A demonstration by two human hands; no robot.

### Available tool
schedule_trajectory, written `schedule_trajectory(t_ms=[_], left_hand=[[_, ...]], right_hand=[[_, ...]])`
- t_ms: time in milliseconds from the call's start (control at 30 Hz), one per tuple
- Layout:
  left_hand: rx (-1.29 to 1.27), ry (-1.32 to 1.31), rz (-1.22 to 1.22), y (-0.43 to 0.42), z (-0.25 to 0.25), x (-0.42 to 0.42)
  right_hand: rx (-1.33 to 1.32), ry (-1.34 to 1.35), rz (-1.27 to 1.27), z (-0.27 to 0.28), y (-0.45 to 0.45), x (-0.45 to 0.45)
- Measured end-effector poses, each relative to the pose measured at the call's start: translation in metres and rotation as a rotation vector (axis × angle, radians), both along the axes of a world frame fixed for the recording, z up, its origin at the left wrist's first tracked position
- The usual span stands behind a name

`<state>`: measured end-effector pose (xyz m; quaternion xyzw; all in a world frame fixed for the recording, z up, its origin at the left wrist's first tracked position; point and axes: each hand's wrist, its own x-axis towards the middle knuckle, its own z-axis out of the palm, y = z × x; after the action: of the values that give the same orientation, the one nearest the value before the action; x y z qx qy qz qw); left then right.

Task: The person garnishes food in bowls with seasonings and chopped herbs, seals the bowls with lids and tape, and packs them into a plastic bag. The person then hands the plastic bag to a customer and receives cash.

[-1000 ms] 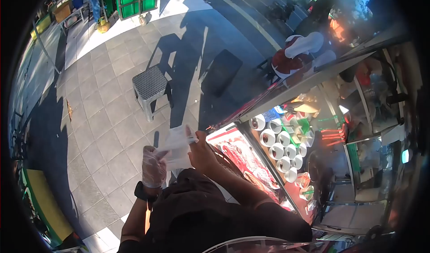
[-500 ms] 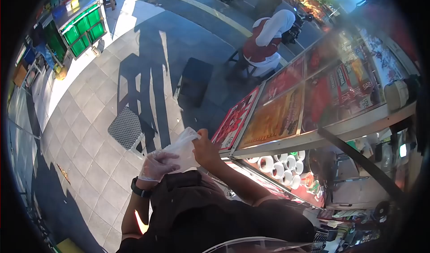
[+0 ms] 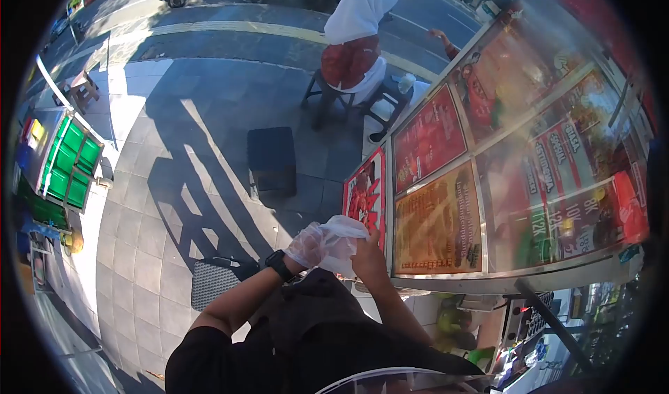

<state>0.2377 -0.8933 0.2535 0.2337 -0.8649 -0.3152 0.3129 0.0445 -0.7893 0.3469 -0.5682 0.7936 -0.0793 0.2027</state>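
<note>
A thin, crumpled piece of clear plastic point(image 3: 340, 244), a bag or a glove, is stretched between my two hands in front of my body. My left hand point(image 3: 305, 246) wears a clear plastic glove, with a black watch point(image 3: 279, 263) at the wrist, and its fingers are closed on the plastic's left side. On the other side my bare right hand point(image 3: 367, 254) pinches the plastic's edge. Folds of plastic hide some of the fingertips.
Right beside me stands a glass stall counter point(image 3: 439, 282) with menu posters. A patterned stool point(image 3: 212, 284) is at my left, and a dark stool point(image 3: 272, 160) stands ahead. Farther off, a seated person point(image 3: 352, 52) faces the road. Green crates point(image 3: 73, 158) stand far left.
My view has turned toward the stall front and road. Both hands still hold the plastic, which is now more bunched up between them.
</note>
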Motion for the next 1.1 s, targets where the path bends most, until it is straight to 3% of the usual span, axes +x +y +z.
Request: schedule_trajectory(t_ms=[100,133,200,267,300,400,467,567,667,800,1100], left_hand=[[0.126,0.096,-0.105,-0.033,0.003,-0.041],[0.517,0.355,-0.224,-0.038,-0.012,-0.061],[0.915,0.599,-0.369,-0.059,-0.034,-0.086],[0.045,-0.131,-0.168,-0.083,-0.050,-0.088],[0.002,-0.084,-0.144,-0.091,-0.057,-0.090],[0.165,-0.050,-0.289,-0.137,-0.008,-0.082],[0.179,-0.127,-0.274,-0.166,-0.042,-0.094],[0.108,-0.222,-0.248,-0.219,-0.039,-0.087],[0.216,-0.292,-0.265,-0.269,-0.041,-0.080],[0.216,-0.217,-0.315,-0.324,-0.050,-0.067],[0.339,-0.333,-0.255,-0.352,-0.056,-0.072]], right_hand=[[0.073,0.013,-0.131,-0.004,-0.015,-0.011],[0.104,0.029,-0.167,-0.002,-0.023,-0.022],[0.168,0.042,-0.226,0.002,-0.041,-0.039],[0.244,0.007,-0.286,-0.004,-0.058,-0.040],[0.264,0.013,-0.304,-0.016,-0.065,-0.047],[0.189,-0.018,-0.292,-0.037,-0.084,-0.063],[0.197,0.006,-0.318,-0.029,-0.116,-0.062],[0.216,-0.016,-0.355,-0.037,-0.160,-0.059],[0.231,-0.012,-0.349,-0.032,-0.208,-0.049],[0.199,-0.035,-0.375,-0.038,-0.260,-0.032],[0.196,0.057,-0.398,-0.017,-0.302,-0.024]])
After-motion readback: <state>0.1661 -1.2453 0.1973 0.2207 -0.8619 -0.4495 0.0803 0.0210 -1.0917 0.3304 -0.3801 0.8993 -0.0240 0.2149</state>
